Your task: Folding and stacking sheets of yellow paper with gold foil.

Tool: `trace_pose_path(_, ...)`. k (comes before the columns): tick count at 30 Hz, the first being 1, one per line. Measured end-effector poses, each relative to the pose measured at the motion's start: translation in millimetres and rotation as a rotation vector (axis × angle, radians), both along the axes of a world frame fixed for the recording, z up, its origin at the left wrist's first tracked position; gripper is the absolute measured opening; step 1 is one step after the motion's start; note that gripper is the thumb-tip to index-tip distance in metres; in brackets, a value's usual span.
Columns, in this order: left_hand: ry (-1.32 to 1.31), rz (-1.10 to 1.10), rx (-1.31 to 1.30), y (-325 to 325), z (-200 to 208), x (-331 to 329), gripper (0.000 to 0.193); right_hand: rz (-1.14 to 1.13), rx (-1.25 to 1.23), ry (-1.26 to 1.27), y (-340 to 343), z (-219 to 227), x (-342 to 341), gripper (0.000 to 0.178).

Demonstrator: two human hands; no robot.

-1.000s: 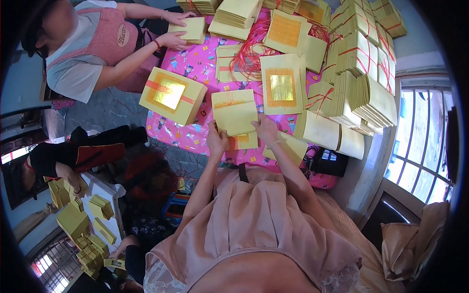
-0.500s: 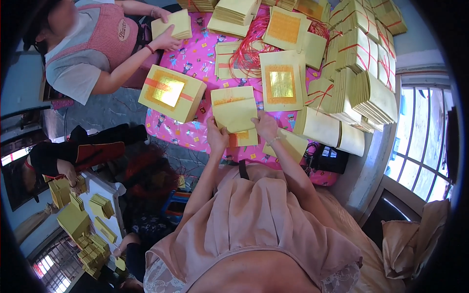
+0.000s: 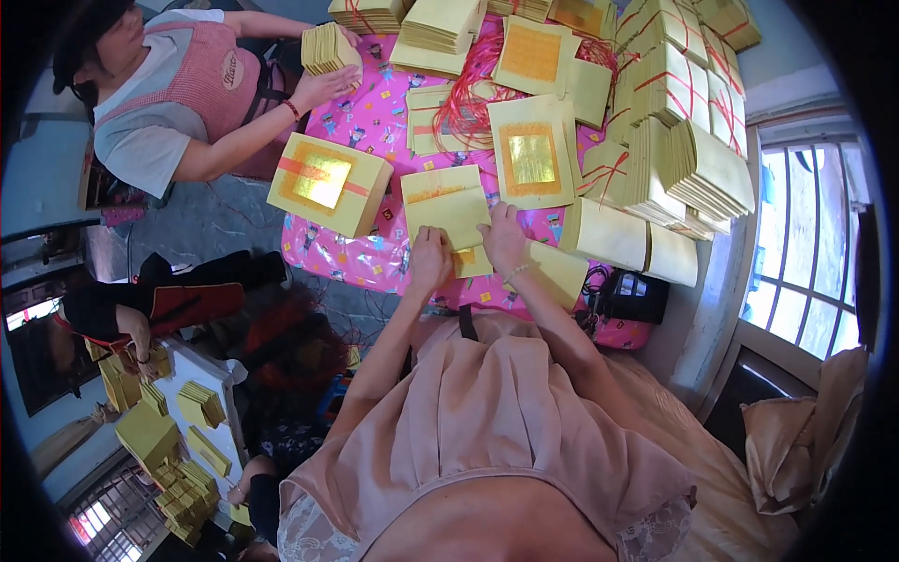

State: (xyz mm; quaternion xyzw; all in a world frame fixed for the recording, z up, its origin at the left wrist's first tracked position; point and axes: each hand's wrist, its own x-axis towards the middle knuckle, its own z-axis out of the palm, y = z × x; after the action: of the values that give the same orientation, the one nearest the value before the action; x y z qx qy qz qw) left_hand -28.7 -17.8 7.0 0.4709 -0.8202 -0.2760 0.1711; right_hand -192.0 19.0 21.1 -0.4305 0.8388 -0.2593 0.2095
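Observation:
A plain yellow paper sheet [image 3: 446, 218] lies under my hands on the pink table, with orange-printed paper showing beyond its far edge and below its near edge. My left hand [image 3: 431, 258] has its fingers curled and closed on the sheet's near edge, left of the middle. At the right edge, my right hand [image 3: 506, 239] is closed, thumb on the paper and fingers close together. To the left sits a thick yellow paper stack [image 3: 328, 185] with a gold square and a red band. Just beyond my right hand lie sheets with a gold square [image 3: 531, 159] framed in orange.
Tied bundles of yellow paper [image 3: 670, 94] pile up along the right. Red strings [image 3: 471, 89] lie tangled at the far middle. A co-worker [image 3: 220, 89] at the far left holds a small paper stack [image 3: 328, 50]. A black bag [image 3: 632, 298] rests at the near right.
My left hand has moved from the sheet's left edge to its near edge, and its fingers have curled in. My right hand has shifted slightly farther away. The co-worker's stack is turned differently.

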Motion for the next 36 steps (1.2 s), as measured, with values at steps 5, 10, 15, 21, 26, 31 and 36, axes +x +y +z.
trace_pose_path(5, -0.058, 0.011, 0.004, 1.1, -3.1, -3.5, 0.018, 0.331, -0.124, 0.071, 13.5, -4.9, 1.6, 0.022)
trace_pose_path(10, -0.114, 0.045, -0.008, 5.6, -6.3, -8.5, 0.018, 0.378, -0.153, 0.128, 20.1, -10.7, 12.2, 0.021)
trace_pose_path(15, -0.157, 0.014, -0.075, 8.6, -6.2, -4.2, 0.022, 0.377, -0.111, 0.151, 19.7, -10.2, 14.3, 0.019)
trace_pose_path(21, -0.182, 0.038, -0.040, 8.8, 5.2, -11.6, 0.030, 0.395, -0.099, -0.030, 16.3, -8.7, 3.4, 0.020)
trace_pose_path(26, -0.133, 0.049, 0.010, 6.9, 4.2, -9.8, 0.031, 0.336, -0.033, 0.054, 12.6, -2.0, -18.9, 0.032)
trace_pose_path(31, -0.113, 0.048, 0.003, 7.0, 1.4, -9.1, 0.031, 0.436, 0.403, 0.218, -1.4, -4.0, -36.8, 0.051)
trace_pose_path(36, -0.111, 0.053, 0.014, 7.7, 1.7, -10.5, 0.031, 0.473, 0.516, 0.030, -4.3, -26.1, -46.4, 0.054)
